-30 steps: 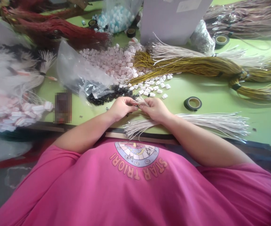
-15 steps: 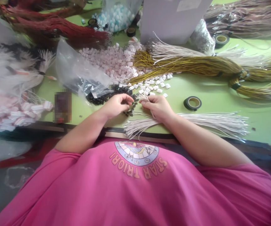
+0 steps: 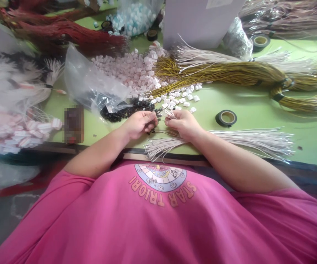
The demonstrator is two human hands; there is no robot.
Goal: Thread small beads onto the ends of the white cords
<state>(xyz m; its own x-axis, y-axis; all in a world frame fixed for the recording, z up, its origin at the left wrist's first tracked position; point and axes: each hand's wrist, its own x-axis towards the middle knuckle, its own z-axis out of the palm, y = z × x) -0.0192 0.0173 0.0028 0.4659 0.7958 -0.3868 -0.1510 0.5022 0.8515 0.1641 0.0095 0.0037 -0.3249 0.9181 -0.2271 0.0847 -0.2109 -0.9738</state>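
Note:
My right hand [image 3: 184, 124] is closed round a small bunch of white wires [image 3: 169, 113], whose tips stick out past the thumb and fingers. Just to its left, my left hand [image 3: 141, 124] has its thumb pressed to its curled fingers; whatever they pinch is too small or hidden to name. A pile of small black parts [image 3: 136, 106] lies around and behind the left fingers. Below the right wrist, a loose bundle of white wires [image 3: 246, 141] stretches along the front of the green table [image 3: 268, 123].
Small white connector housings [image 3: 136, 71] are heaped behind my hands, beside a clear plastic bag [image 3: 84, 80]. Yellow wires [image 3: 230, 75] lie back right, near a roll of black tape [image 3: 226, 118]. White wires with connectors [image 3: 23, 128] fill the left side.
My left fingers have closed from a looser curl into a pinch, with the hand slightly lower. The right hand still grips its white wires, almost in the same place.

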